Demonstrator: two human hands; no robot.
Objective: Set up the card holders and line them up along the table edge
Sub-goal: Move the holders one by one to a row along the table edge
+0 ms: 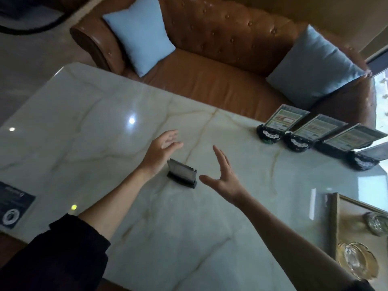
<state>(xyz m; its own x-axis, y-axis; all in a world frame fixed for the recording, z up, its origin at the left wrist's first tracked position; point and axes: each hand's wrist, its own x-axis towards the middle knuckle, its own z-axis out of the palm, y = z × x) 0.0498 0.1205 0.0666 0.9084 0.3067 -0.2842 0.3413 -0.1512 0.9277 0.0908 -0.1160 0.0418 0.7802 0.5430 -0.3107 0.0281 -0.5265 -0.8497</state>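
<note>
A small dark card holder (182, 176) with a grey card stands on the marble table (94, 122), in the middle. My left hand (160, 151) hovers just left of it, fingers spread, holding nothing. My right hand (223, 176) is just right of it, also spread and empty. Neither hand touches the holder. Along the far right table edge stands a row of several card holders (298, 131) with black bases and green printed cards; the last one (366, 157) is cut off by the frame edge.
A brown leather sofa (210, 66) with two light blue cushions (138, 34) lies beyond the table. A gold-framed tray (336, 217) with glass ashtrays (357, 259) sits at the near right. A dark printed card (14, 206) lies flat at the near left edge.
</note>
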